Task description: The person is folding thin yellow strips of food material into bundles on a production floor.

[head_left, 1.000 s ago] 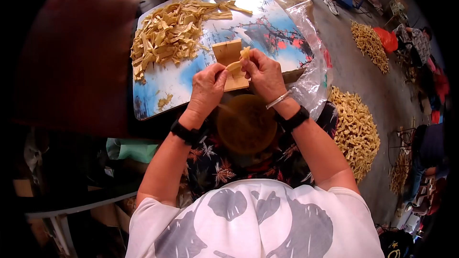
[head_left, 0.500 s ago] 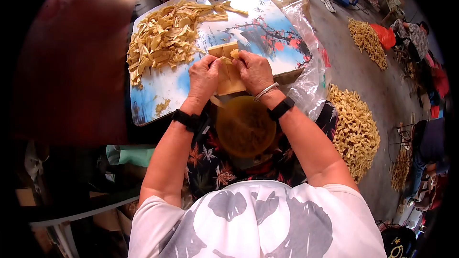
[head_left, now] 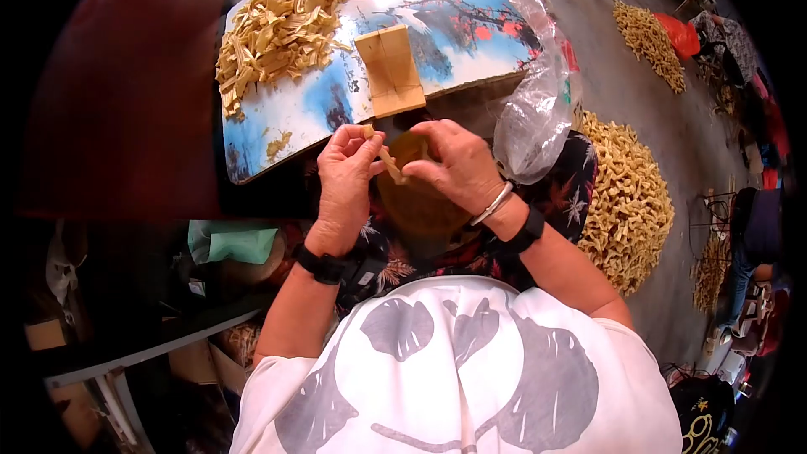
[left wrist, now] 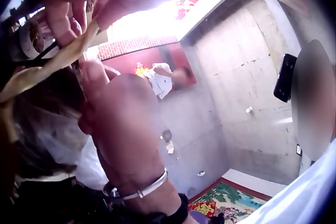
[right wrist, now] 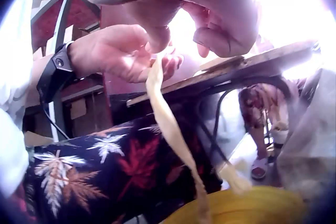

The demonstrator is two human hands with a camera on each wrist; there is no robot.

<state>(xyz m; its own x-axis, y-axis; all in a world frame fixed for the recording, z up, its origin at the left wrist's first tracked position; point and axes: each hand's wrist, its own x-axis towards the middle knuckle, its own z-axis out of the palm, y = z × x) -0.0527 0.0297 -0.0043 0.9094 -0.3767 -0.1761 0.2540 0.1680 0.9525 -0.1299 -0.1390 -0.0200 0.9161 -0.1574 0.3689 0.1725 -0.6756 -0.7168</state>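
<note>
My left hand (head_left: 340, 189) pinches a soft, pale yellow strip (head_left: 391, 166) between thumb and fingers, over my lap. In the right wrist view the strip (right wrist: 170, 124) hangs twisted from those fingertips. Beside it is my right hand (head_left: 466, 170), its thumb and forefinger spread apart with nothing gripped between them; a silver bangle circles that wrist. Below both hands a yellow basin (head_left: 412, 214) sits between the knees, partly hidden by them. Just beyond, an L-shaped wooden piece (head_left: 391, 67) stands at the near edge of the table.
Loose yellow strips (head_left: 277, 34) are heaped on the left of the painted tabletop (head_left: 324, 97). Clear plastic sheeting (head_left: 534, 134) hangs off its right side. Knotted yellow pieces (head_left: 622, 202) form a big pile on the floor to the right, with a smaller pile (head_left: 647, 42) farther off.
Both hands have come back from the wooden piece to above the basin. The right hand's fingers have spread, and the strip now hangs from the left hand. The head view has shifted slightly.
</note>
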